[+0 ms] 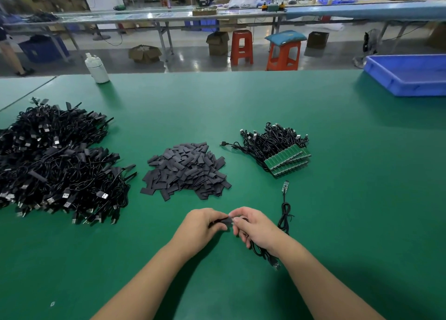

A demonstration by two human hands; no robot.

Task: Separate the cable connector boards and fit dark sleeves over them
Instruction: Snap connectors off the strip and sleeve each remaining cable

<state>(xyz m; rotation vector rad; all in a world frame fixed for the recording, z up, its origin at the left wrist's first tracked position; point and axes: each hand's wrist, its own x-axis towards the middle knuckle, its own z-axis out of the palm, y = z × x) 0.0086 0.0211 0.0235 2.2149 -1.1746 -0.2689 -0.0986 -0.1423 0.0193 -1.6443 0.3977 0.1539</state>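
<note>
Flat dark grey sleeve pieces (185, 171) heaped loose mid-counter. Right of them, a bundle of black cables with green connector boards still joined in strips (287, 160), boards fanned toward the near side. One separated green board on a coiled black cable (285, 205) lies just in front of it. One dark sleeve (225, 221) pinched between both hands, near edge.

white bottle (97, 68), blue tray (407, 77), orange stools (283, 54)

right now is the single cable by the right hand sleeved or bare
Bare: the green board at the end of the loose cable is uncovered.
</note>
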